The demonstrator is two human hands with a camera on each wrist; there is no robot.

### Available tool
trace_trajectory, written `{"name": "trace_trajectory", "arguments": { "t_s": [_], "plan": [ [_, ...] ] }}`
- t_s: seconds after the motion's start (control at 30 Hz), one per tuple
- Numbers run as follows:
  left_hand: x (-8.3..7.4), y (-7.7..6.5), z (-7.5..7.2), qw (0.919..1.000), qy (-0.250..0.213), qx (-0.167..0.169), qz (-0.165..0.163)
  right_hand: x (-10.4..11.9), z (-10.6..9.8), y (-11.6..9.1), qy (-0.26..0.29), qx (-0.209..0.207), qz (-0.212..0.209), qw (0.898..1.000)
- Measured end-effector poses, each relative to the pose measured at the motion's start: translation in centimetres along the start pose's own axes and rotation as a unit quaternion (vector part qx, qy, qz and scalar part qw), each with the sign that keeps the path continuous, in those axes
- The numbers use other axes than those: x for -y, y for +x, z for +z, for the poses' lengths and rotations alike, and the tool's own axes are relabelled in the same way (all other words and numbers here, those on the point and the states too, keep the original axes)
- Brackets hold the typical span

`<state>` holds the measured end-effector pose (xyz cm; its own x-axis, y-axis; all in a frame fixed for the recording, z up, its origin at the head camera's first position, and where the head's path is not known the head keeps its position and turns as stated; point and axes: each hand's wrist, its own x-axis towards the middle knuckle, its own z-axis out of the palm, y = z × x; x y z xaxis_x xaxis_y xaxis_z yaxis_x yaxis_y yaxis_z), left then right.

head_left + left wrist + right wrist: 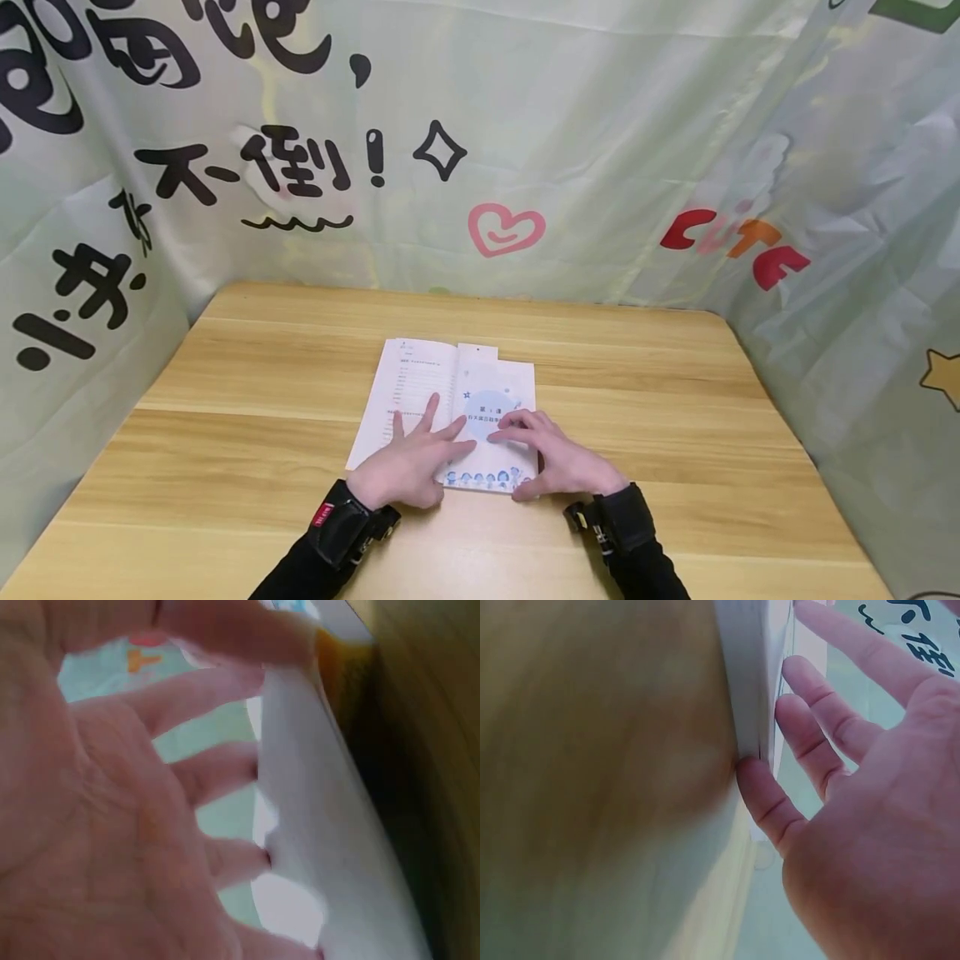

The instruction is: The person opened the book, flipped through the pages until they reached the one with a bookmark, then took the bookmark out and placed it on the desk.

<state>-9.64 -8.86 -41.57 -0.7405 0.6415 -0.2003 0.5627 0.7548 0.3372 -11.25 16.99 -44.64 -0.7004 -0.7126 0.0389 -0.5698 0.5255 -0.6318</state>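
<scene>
An open book (480,462) with printed pages lies on the table, its right page decorated with a blue circle and a row of small figures. My left hand (408,471) is spread over its middle, fingertips touching the pages and the thumb at the near edge. In the left wrist view, the fingers (217,769) reach apart onto the white paper. My right hand (562,458) bends loosely over the right page. Its thumb touches the page block at the near right corner, while the other fingertips rest on the page, as the right wrist view shows.
The book lies on a wooden table (660,400). A printed fabric backdrop (600,150) with lettering, a heart and a star hangs behind the table and along its sides. A white strip (480,352) sticks out beyond the right page's far edge. Both wrists wear black bands.
</scene>
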Motion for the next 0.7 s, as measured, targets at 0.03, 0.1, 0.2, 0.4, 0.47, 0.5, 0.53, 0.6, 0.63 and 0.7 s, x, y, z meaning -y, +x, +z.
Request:
{"name": "trace_trajectory", "arguments": {
  "t_s": [0.03, 0.1, 0.2, 0.4, 0.47, 0.5, 0.53, 0.6, 0.63, 0.7],
  "plan": [
    [-0.3, 0.0, 0.1, 1.0000, 0.009, -0.003, -0.002, 0.1, 0.0, 0.0, -0.003, 0.001, 0.002, 1.000],
    [-0.7, 0.1, 0.4, 0.9996, 0.022, -0.015, -0.008, 0.2, -0.1, 0.0, -0.009, 0.003, 0.005, 1.000],
    [-1.2, 0.3, 0.8, 0.9978, 0.034, -0.053, -0.017, 0.3, -0.1, 0.0, -0.012, 0.006, 0.009, 1.000],
    [-1.7, 0.6, 1.2, 0.9945, 0.038, -0.092, -0.032, 0.4, -0.1, 0.0, -0.010, 0.013, 0.018, 1.000],
    [-1.8, 0.6, 1.2, 0.9944, 0.038, -0.093, -0.035, 0.4, -0.1, 0.0, -0.011, 0.015, 0.019, 1.000],
    [-1.7, 0.7, 1.2, 0.9943, 0.038, -0.093, -0.035, 0.4, -0.2, 0.0, -0.012, 0.015, 0.019, 1.000],
    [-1.7, 0.7, 1.2, 0.9944, 0.039, -0.092, -0.036, 0.4, -0.2, 0.0, -0.012, 0.016, 0.019, 1.000],
    [-1.7, 0.7, 1.2, 0.9943, 0.043, -0.091, -0.034, 0.4, -0.2, 0.0, -0.013, 0.016, 0.019, 1.000],
    [-1.7, 0.7, 1.1, 0.9942, 0.045, -0.092, -0.033, 0.4, -0.2, 0.0, -0.013, 0.017, 0.020, 1.000],
    [-1.7, 0.6, 1.1, 0.9941, 0.051, -0.091, -0.030, 0.4, -0.3, 0.0, -0.013, 0.019, 0.022, 0.999]
  ]
}}
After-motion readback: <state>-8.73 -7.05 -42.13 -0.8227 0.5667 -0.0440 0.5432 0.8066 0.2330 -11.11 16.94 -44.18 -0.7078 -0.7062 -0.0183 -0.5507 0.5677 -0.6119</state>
